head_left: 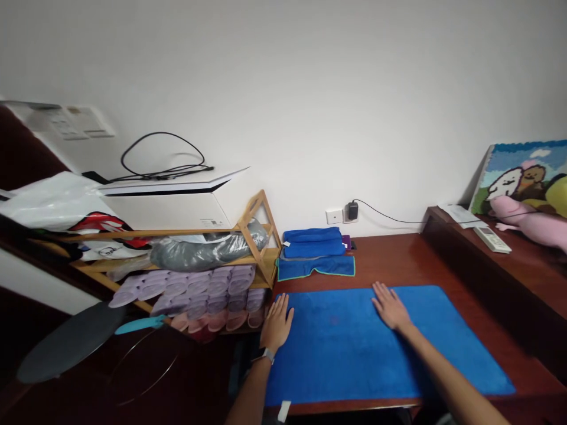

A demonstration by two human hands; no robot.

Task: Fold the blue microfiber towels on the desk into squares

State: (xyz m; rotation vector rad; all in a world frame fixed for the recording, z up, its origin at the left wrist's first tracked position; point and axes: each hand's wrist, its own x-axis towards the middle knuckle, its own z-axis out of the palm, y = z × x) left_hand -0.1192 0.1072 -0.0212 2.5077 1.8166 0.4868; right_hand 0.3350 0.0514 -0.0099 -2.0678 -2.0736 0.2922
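A blue cloth (341, 348), much like a towel, lies spread flat on the reddish-brown wooden table (390, 257). My left hand (276, 324) rests at the cloth's left edge, fingers stretched forward, a watch on the wrist. On the cloth's upper part, right of its middle, my right hand (390, 307) lies flat with fingers apart. Neither hand holds anything. A white tag (284, 411) sticks out at the cloth's front left edge. Behind the cloth, near the wall, sit folded blue cloths (313, 243) and a green-edged blue cloth (316, 268).
Left stands a wooden rack (261, 248) with purple slippers (190, 286) and a white box (177, 206). A black charger (352, 210) trails a cord along the wall. On the raised right ledge are a remote control (492, 240) and a pink plush toy (531, 221).
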